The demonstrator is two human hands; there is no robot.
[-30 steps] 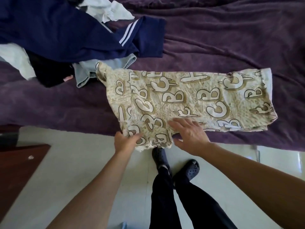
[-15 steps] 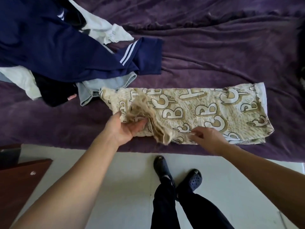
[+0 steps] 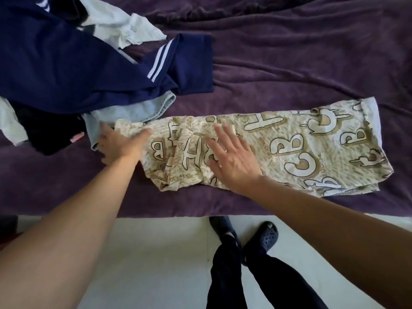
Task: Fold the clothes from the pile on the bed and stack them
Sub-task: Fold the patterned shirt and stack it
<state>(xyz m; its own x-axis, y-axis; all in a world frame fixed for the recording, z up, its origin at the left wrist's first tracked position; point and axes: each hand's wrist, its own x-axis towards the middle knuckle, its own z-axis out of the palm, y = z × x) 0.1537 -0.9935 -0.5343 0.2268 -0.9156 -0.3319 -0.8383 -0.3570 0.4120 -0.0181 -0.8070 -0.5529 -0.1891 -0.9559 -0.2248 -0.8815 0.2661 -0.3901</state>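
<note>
Left hand [image 3: 120, 144] and right hand [image 3: 233, 162] press flat, fingers straight and gripping nothing, on a shirt [image 3: 301, 139] at the near edge of the bed [image 3: 301, 63], beside the pile [image 3: 66, 70].

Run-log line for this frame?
step: fold pressed | left hand: flat on end of printed garment | right hand: flat on its middle | pile: unfolded

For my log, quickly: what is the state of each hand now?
Left hand: open, flat on the patterned garment.
Right hand: open, pressing the same garment.
</note>
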